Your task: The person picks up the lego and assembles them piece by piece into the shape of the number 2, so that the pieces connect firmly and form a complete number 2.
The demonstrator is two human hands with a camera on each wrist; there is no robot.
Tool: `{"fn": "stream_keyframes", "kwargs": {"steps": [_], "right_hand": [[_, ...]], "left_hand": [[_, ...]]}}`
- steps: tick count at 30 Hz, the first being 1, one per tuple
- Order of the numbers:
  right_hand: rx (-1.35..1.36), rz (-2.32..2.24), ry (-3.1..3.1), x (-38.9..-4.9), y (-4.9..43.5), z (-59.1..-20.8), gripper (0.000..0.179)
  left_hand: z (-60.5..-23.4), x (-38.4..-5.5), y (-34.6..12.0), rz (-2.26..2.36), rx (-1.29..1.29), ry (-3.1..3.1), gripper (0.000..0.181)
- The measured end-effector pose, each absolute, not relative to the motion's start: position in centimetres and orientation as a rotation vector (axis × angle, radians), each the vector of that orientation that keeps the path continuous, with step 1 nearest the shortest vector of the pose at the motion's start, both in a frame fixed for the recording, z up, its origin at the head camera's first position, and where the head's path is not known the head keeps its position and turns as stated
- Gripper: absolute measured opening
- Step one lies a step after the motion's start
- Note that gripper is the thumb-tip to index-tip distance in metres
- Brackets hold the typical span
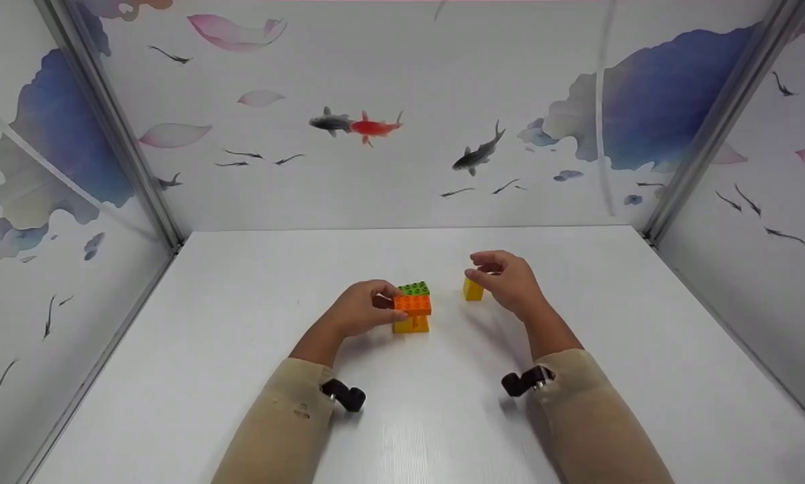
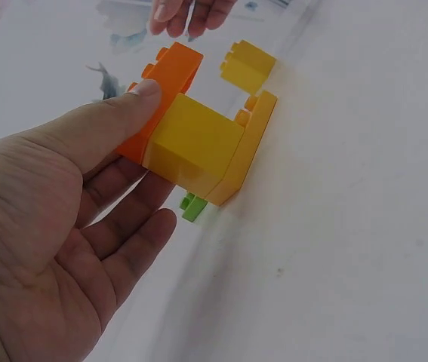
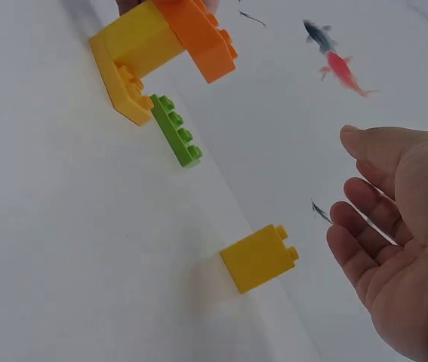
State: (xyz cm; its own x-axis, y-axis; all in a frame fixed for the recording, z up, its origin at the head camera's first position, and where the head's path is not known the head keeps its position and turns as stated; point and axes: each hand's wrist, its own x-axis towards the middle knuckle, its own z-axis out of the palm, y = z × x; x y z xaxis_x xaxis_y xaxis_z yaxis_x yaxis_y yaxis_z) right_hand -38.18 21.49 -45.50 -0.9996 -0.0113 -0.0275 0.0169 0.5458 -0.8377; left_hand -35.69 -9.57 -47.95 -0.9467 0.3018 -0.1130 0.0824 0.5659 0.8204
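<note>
My left hand [image 1: 360, 310] grips a small stack of toy bricks, with the thumb against the orange brick [image 1: 413, 306] on top. Beneath that brick sits a taller yellow brick [image 2: 197, 139], on a flat yellow-orange brick [image 2: 253, 143] at the bottom. The orange brick overhangs the base, leaving a gap beside the yellow one. Behind the stack lies a flat green brick [image 3: 174, 132], apart from it. To the right stands a separate yellow brick [image 3: 258, 259] with its studs up. My right hand [image 1: 510, 279] hovers beside and above it, fingers relaxed, holding nothing.
The bricks stand on a white table [image 1: 402, 403]. White panels [image 1: 389, 181] printed with fish and petals enclose it at the back and both sides, joined by metal posts [image 1: 718, 121]. A black camera mount [image 1: 346, 395] sits on the left sleeve, another [image 1: 524, 382] on the right.
</note>
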Motion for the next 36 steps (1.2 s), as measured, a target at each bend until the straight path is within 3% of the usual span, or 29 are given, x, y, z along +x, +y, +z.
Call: {"fn": "stream_keyframes", "kwargs": {"steps": [7, 20, 28, 36], "right_hand": [[0.126, -1.481, 2.684, -39.0, 22.5, -46.4, 0.055], [0.099, -1.502, 2.618, -39.2, 22.9, -48.6, 0.063], [0.207, -1.459, 2.583, -39.3, 23.0, -48.8, 0.058], [0.126, -1.493, 2.601, -39.3, 23.2, -49.3, 0.053]], "left_hand": [[-48.0, -35.9, -9.5, 1.323, 0.316, 2.557, 0.034], [-48.2, -36.0, -9.7, 1.373, 0.336, 2.539, 0.033], [-48.2, -36.0, -9.6, 1.390, 0.338, 2.521, 0.033], [-48.0, -35.8, -9.6, 1.371, 0.313, 2.530, 0.034]]}}
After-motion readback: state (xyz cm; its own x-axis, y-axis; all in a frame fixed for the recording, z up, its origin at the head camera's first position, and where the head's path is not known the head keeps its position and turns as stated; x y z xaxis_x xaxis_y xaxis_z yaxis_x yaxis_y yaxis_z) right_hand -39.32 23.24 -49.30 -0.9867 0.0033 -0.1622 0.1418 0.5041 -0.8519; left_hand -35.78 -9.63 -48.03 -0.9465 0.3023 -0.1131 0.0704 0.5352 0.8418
